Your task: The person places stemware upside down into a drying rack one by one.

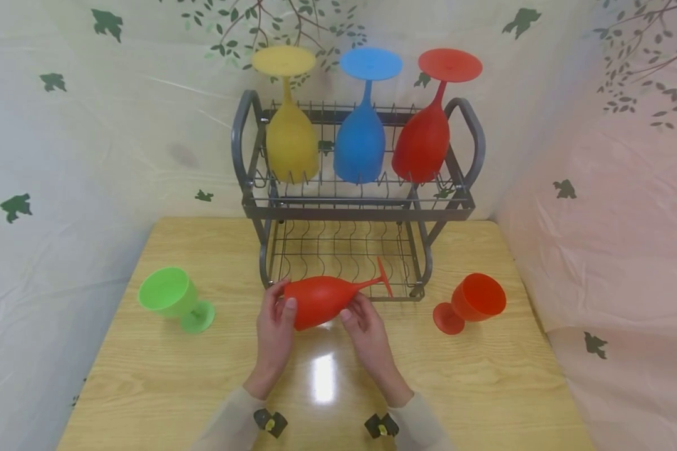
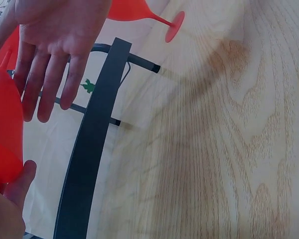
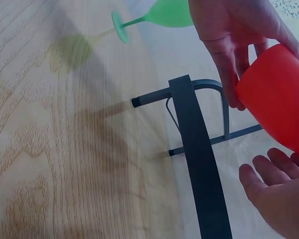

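Observation:
A red goblet [image 1: 318,300] is held on its side above the table, with its rim to the left and its stem and foot to the right. My left hand [image 1: 278,335] grips it at the rim end, thumb on the near side; the right wrist view shows that hand [image 3: 229,30] curled at the red bowl [image 3: 279,99]. My right hand [image 1: 368,332] is close under the stem end. In the left wrist view its palm shows with extended fingers [image 2: 50,79], beside the goblet [image 2: 5,119].
A two-tier dark wire rack [image 1: 361,213] stands behind the hands. On its upper tier are upside-down yellow [image 1: 292,144], blue [image 1: 360,147] and red [image 1: 423,144] goblets. A green goblet [image 1: 166,294] stands at left on the table [image 1: 214,388], another red goblet [image 1: 476,297] at right.

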Available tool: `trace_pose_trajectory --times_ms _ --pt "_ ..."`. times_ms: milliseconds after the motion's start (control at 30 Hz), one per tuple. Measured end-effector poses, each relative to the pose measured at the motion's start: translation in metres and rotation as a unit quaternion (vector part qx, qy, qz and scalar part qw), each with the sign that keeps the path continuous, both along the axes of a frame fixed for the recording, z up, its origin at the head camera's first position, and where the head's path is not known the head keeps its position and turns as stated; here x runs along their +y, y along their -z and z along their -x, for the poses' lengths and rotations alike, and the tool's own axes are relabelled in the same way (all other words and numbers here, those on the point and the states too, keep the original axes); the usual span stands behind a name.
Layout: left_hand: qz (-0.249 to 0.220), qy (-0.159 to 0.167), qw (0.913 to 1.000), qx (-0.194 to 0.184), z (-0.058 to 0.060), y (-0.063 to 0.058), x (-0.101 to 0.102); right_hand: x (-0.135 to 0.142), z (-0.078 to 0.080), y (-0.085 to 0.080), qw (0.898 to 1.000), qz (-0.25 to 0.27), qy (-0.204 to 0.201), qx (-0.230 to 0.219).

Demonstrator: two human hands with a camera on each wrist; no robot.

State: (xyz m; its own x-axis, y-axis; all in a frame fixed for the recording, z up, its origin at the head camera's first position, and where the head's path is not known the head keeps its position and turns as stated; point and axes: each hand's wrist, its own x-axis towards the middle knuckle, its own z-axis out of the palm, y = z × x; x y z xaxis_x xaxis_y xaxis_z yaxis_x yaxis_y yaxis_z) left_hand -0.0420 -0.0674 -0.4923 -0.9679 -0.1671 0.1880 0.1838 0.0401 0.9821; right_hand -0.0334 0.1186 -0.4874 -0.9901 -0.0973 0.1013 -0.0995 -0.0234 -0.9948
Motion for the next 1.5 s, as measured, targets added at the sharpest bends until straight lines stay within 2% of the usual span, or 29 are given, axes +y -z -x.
trace_pose_trajectory --times_ms 300,500,833,967,1067,1167,1267,1400,1500 --pt "-0.011 0.008 0.9999 0.003 -0.002 0.003 0.005 -0.001 -0.001 -0.001 1.0 0.026 0.002 -0.013" --pt "-0.011 0.023 0.9996 0.013 -0.004 0.004 0.01 0.0 -0.001 0.002 0.999 0.019 0.021 -0.026" --pt "-0.013 0.066 0.997 0.038 -0.005 0.006 0.006 0.006 0.001 -0.003 0.999 0.008 0.033 -0.033" --pt "0.03 0.055 0.9966 0.053 -0.007 0.008 0.0 0.012 0.003 -0.006 0.998 -0.002 0.051 -0.034" --pt "0.087 0.04 0.9928 0.072 -0.008 0.012 -0.005 0.019 0.006 -0.006 0.997 -0.007 0.067 -0.037" --pt "0.139 0.033 0.9861 0.085 -0.009 0.017 -0.01 0.026 0.009 -0.007 0.996 -0.012 0.08 -0.035" --pt "0.177 0.039 0.9791 0.092 -0.01 0.021 -0.015 0.034 0.011 -0.008 0.995 -0.011 0.093 -0.028" --pt "0.225 0.054 0.9688 0.088 -0.011 0.023 -0.021 0.043 0.014 -0.01 0.993 -0.012 0.114 -0.023" --pt "0.268 0.06 0.9578 0.084 -0.011 0.025 -0.023 0.048 0.016 -0.011 0.991 -0.017 0.128 -0.022"
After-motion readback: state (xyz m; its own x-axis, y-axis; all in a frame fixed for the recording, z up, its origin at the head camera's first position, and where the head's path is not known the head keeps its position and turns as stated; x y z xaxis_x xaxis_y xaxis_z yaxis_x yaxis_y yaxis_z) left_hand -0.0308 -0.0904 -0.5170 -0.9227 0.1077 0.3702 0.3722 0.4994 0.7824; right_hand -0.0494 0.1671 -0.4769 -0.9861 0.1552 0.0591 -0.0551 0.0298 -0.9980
